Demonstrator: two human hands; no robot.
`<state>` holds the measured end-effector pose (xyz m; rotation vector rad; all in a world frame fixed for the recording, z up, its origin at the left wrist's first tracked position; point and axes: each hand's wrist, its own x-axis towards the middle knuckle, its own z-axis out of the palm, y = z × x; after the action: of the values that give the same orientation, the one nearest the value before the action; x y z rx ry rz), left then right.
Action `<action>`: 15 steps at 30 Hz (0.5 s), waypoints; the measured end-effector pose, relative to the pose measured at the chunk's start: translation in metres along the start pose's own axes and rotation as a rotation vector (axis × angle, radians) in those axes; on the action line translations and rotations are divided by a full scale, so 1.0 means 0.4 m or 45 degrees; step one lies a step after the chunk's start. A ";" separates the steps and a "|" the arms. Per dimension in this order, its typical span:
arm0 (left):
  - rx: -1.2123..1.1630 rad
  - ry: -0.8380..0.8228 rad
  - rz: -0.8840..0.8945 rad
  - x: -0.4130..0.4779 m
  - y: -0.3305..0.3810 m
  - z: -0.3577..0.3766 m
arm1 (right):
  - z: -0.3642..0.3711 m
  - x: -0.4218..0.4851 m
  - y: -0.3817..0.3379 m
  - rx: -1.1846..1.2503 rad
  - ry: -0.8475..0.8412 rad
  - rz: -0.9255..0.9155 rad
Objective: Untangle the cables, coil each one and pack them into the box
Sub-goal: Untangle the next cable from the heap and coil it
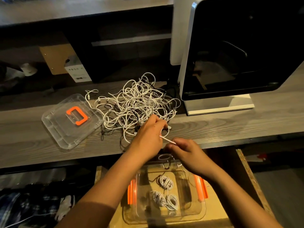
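The tangle of cables (136, 99) lies mid-table (230, 122), the clear lid (62, 129) (orange handle up) just left of it. At the front edge the left hand (148, 137) curls its fingers round a white cable (167, 140) from the tangle, and the right hand (187, 152) pinches the same cable's taut stretch. Below that edge the box (201, 209) holds three coiled cables (166, 181).

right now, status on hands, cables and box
Left hand grips, right hand pinches one white cable at the edge of the tangle. Three coils in the box. Lid lies left of the tangle.
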<state>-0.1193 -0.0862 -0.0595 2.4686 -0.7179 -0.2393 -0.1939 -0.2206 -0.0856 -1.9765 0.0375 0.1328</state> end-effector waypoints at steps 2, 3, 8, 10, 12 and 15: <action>-0.107 -0.156 -0.038 0.006 -0.015 -0.011 | -0.005 -0.001 0.005 0.163 0.020 0.068; -0.170 -0.245 -0.060 0.005 -0.021 -0.017 | -0.011 0.000 0.004 0.236 0.024 0.082; -1.270 -0.419 -0.261 -0.052 -0.004 -0.031 | -0.066 0.016 0.009 0.169 0.028 0.109; -1.583 -0.363 -0.247 -0.061 0.010 -0.034 | -0.060 0.018 0.007 0.049 -0.092 0.132; -1.585 -0.236 -0.127 -0.058 0.021 -0.028 | -0.035 0.017 -0.005 -0.090 -0.221 0.151; -1.500 0.144 -0.160 -0.039 0.043 -0.018 | 0.028 0.012 -0.030 -0.126 -0.357 0.167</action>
<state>-0.1377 -0.0864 -0.0436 1.3744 -0.2248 -0.4142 -0.1891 -0.2055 -0.0798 -2.0367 -0.0224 0.5045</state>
